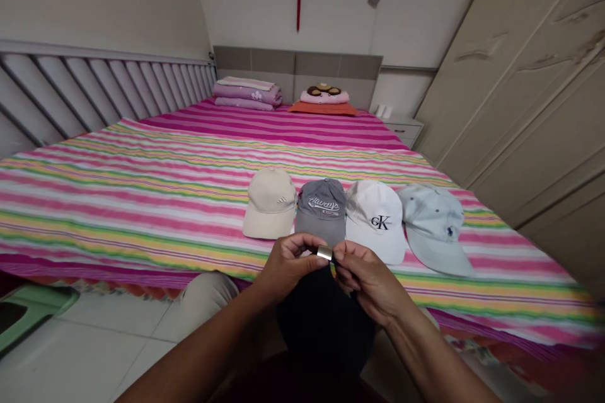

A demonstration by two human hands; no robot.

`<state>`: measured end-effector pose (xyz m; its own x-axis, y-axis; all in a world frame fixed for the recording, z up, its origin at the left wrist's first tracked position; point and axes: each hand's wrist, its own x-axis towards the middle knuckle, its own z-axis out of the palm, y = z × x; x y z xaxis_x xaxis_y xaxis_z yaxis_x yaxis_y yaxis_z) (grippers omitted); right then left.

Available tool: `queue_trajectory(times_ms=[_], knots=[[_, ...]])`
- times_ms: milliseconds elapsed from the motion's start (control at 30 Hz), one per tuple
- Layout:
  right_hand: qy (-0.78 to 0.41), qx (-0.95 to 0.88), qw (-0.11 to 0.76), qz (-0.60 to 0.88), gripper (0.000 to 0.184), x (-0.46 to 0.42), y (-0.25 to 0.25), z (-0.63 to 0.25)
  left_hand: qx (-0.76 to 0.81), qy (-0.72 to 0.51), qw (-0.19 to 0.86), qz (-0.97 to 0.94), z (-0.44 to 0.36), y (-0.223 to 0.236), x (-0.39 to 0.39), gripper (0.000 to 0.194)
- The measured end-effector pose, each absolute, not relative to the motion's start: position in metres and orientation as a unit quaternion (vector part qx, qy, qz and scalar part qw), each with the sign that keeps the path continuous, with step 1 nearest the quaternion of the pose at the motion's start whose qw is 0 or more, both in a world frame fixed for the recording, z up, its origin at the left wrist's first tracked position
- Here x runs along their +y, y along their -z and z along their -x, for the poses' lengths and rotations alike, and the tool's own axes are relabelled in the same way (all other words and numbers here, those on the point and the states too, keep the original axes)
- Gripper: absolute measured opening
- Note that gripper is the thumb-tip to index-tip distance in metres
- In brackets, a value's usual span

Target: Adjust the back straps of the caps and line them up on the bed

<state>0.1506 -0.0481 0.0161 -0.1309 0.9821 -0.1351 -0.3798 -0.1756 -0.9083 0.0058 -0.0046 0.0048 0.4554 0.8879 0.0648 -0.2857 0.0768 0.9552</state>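
While four caps point(321, 203) sit on the bed point(179, 201), both hands point(290, 267) pinch a shiny buckle point(324, 252). A black cap point(326, 321) hangs below.

This is a bedroom in a home: 1 wide bed point(179, 157) with a headboard point(335, 69), folded bedding point(248, 94) and 1 nightstand point(405, 129) at far right.

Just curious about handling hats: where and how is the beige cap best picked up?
Probably by its brim, thumb on top, coming from the near side: the brim juts toward the person, while the gray cap crowds its right side.
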Motion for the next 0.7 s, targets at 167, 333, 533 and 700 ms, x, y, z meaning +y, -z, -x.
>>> queue_trajectory(times_ms=[167, 333, 533, 700], knots=[[-0.646, -0.355, 0.541, 0.404, 0.022, -0.0496, -0.0168, -0.1476, 0.29, -0.453, 0.676, -0.504, -0.0063, -0.0025, -0.0051, 0.023], [-0.653, -0.342, 0.548, 0.396, 0.023, -0.0495, -0.0146, -0.1491, 0.303, -0.439, 0.724, -0.438, -0.0059, -0.0003, -0.0064, 0.026], [-0.655, -0.339, 0.541, 0.404, 0.023, -0.0502, -0.0137, -0.1492, 0.294, -0.446, 0.732, -0.422, -0.0065, 0.0007, -0.0074, 0.025], [-0.662, -0.338, 0.533, 0.405, 0.024, -0.0519, -0.016, -0.1485, 0.285, -0.452, 0.727, -0.431, -0.0067, 0.0023, -0.0064, 0.024]])
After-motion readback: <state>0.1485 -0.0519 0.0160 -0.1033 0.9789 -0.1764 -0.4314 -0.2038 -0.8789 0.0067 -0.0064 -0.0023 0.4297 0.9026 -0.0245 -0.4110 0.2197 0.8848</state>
